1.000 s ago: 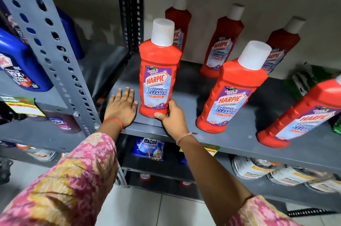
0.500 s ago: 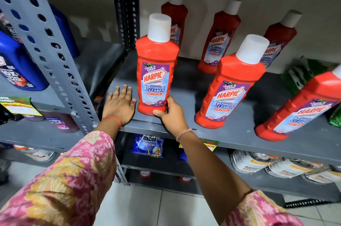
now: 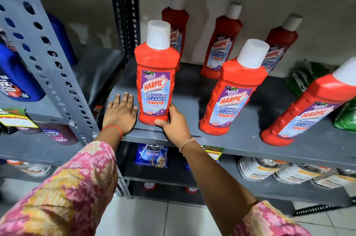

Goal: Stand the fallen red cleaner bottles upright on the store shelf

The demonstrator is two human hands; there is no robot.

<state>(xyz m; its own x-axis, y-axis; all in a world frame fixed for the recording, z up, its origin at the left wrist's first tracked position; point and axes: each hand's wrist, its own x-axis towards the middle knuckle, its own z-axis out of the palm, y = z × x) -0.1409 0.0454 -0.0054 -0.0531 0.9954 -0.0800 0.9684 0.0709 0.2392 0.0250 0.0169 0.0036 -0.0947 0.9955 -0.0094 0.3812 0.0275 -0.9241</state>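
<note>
Several red Harpic cleaner bottles with white caps stand upright on the grey shelf (image 3: 240,145). The front left bottle (image 3: 156,81) stands near the shelf's front edge, and my right hand (image 3: 174,124) grips its base from the right. My left hand (image 3: 121,112) lies flat and open on the shelf just left of that bottle, its thumb close to the base. A second front bottle (image 3: 233,93) and a third (image 3: 312,108) stand to the right. Three darker-looking bottles (image 3: 221,43) stand in the back row by the wall.
A perforated grey upright (image 3: 46,58) rises left of my left hand. Blue bottles (image 3: 15,79) stand on the neighbouring shelf. Green packets (image 3: 344,116) lie at the shelf's right end. Detergent packets (image 3: 152,155) and pouches fill the lower shelf.
My right hand has closed more around the base of the front left bottle. The bottle has stayed upright in about the same spot. My left hand has stayed flat.
</note>
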